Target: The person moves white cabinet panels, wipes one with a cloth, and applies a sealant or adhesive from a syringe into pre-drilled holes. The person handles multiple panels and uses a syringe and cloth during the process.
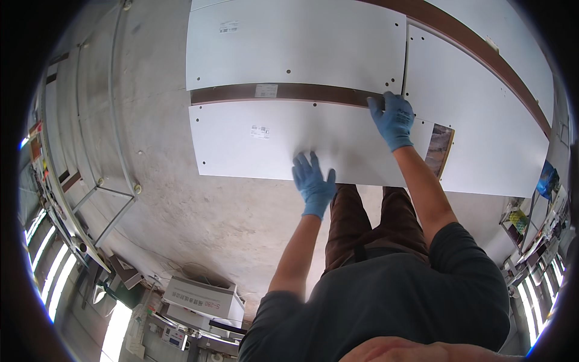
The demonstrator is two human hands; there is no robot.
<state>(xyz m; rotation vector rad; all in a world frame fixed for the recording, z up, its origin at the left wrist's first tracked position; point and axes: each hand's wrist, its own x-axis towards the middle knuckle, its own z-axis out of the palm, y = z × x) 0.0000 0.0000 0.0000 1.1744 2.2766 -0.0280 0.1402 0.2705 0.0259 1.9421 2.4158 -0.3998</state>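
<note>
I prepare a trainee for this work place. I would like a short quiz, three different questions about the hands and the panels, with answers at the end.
1. True or false: the left hand is bare, without any glove.
2. Choose one. The right hand is beside:
A) the metal frame
B) the right end of the brown strip
C) the trousers
3. Fill the gap: the white panel at the left hand carries a small white ___, to the left of that hand.

Key:
1. False; it wears a blue glove.
2. B
3. label
</note>
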